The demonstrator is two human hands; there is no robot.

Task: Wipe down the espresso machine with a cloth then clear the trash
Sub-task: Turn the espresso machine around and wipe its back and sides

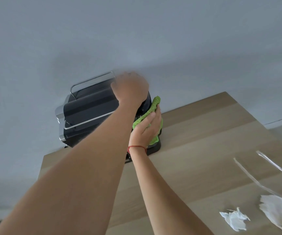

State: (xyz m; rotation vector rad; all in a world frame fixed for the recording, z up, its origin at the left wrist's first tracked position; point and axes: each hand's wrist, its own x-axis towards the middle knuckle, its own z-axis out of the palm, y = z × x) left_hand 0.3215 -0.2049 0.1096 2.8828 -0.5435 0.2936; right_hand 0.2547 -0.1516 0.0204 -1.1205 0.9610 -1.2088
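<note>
The black and chrome espresso machine stands at the far left corner of the wooden table, against the wall. My left hand reaches over it and curls on its top right rear edge; the fingertips are hidden and blurred. My right hand, with a red string at the wrist, presses a green cloth flat against the machine's right side. A crumpled white tissue lies at the near right of the table. A larger white paper wad sits beside it at the frame edge.
A clear plastic wrapper lies on the table's right part, above the paper scraps. The grey wall rises directly behind the machine. The table's left edge drops off just below the machine.
</note>
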